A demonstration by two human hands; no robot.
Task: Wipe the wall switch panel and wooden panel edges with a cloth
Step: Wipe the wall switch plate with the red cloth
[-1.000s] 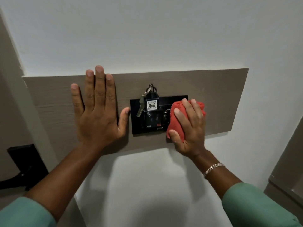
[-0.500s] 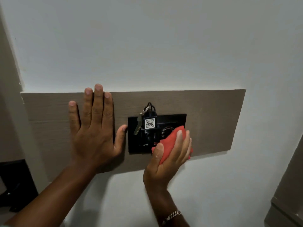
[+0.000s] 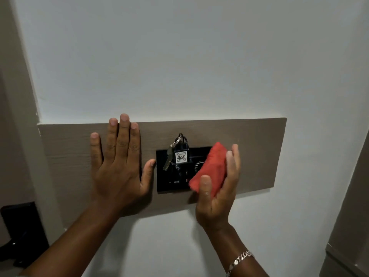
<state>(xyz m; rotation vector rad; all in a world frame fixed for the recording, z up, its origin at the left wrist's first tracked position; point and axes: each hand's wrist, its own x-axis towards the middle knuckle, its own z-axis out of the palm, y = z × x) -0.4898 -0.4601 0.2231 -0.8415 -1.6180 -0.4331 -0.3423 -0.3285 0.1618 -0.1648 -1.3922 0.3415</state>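
At the far left a dark door handle (image 3: 19, 232) shows low beside the door frame. Next comes the wooden panel (image 3: 65, 154), a long grey-brown strip fixed across the white wall (image 3: 179, 56). The left hand (image 3: 117, 162) lies flat on the panel, fingers spread and straight, holding nothing, its thumb tip just beside the left edge of the black switch panel (image 3: 165, 184). A bunch of keys (image 3: 169, 156) with a tag marked 406 (image 3: 181, 157) hangs over the upper middle of the switch panel. The right hand (image 3: 217, 194) grips a folded red cloth (image 3: 209, 168) between thumb and fingers, and the cloth covers the right part of the switch panel, tilted up to the right; whether it presses on the surface is not clear. A chain bracelet (image 3: 240, 259) sits on the right wrist
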